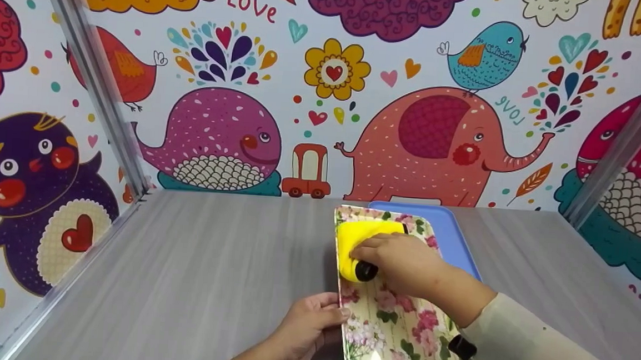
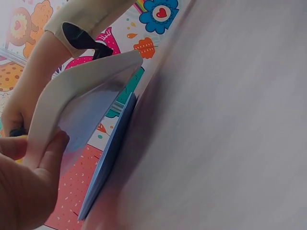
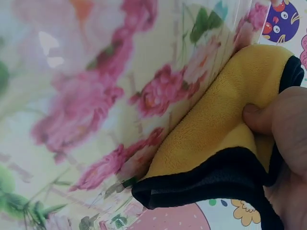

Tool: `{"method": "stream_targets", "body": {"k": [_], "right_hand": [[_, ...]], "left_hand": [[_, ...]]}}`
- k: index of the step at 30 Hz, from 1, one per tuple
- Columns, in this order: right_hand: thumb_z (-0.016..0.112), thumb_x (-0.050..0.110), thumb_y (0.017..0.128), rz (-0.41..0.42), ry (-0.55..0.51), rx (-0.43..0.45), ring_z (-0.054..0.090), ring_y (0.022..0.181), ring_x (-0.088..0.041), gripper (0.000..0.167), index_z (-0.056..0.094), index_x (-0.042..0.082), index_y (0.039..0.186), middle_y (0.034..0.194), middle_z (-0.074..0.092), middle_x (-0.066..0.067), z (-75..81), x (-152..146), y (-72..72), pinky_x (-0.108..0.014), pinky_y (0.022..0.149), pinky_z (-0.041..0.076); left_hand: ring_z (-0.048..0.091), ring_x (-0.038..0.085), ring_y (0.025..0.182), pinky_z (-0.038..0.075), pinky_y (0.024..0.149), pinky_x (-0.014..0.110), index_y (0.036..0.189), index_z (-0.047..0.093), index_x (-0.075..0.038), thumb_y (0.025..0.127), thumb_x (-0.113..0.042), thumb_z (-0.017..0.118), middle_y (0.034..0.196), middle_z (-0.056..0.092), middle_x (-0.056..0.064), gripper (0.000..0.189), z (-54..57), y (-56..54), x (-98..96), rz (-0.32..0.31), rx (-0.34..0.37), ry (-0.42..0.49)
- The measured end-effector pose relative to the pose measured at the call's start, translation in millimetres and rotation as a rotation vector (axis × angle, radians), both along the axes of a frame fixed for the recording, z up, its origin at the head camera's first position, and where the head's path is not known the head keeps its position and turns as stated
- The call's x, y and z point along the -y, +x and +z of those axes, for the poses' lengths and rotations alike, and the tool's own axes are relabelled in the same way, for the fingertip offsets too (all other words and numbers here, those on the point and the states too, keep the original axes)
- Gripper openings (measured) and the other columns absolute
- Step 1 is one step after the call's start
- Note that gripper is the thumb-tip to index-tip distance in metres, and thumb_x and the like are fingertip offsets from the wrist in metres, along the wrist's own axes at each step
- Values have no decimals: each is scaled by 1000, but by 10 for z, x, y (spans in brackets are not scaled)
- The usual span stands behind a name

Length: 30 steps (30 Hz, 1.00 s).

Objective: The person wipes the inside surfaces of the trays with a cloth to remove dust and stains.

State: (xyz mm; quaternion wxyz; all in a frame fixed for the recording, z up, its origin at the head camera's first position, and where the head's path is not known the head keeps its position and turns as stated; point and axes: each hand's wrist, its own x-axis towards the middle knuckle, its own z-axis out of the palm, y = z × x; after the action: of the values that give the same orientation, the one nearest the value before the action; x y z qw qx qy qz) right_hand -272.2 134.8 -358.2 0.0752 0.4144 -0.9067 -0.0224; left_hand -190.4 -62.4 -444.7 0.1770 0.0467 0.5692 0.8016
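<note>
A floral tray (image 1: 379,353) with pink flowers is held up at a tilt, off the table. My left hand (image 1: 309,327) grips its left rim; in the left wrist view the thumb and fingers (image 2: 55,151) lie on either side of that rim. With my right hand (image 1: 407,263) I hold a folded yellow cloth (image 1: 353,243) with black edging against the upper part of the tray's patterned face. The right wrist view shows the thumb on the cloth (image 3: 211,124) and the cloth touching the tray. The tray's underside (image 2: 91,115) looks pale.
Behind and to the right of the floral tray, a blue tray (image 1: 455,238) lies on the grey table (image 1: 209,273). Walls (image 1: 324,124) printed with cartoon animals stand at the back and sides. Metal posts (image 1: 98,77) run up the corners.
</note>
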Motion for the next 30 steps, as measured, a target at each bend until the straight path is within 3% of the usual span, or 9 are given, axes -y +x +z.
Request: {"method": "stream_targets", "body": {"k": [17, 30], "right_hand": [[87, 17, 83, -111, -28, -32, 65, 128, -26, 55, 68, 20, 135, 133, 71, -1, -39, -25, -195, -51, 108, 53], [84, 19, 87, -121, -39, -77, 69, 118, -24, 45, 72, 20, 130, 125, 74, 0, -102, -145, -247, -47, 100, 58]], "left_hand": [[73, 18, 102, 62, 91, 38, 134, 56, 15, 97, -1, 61, 125, 72, 22, 41, -13, 11, -51, -18, 12, -37], [74, 21, 103, 62, 91, 39, 134, 55, 15, 97, -1, 61, 124, 72, 23, 41, -10, 35, -62, -16, 33, -28]]}}
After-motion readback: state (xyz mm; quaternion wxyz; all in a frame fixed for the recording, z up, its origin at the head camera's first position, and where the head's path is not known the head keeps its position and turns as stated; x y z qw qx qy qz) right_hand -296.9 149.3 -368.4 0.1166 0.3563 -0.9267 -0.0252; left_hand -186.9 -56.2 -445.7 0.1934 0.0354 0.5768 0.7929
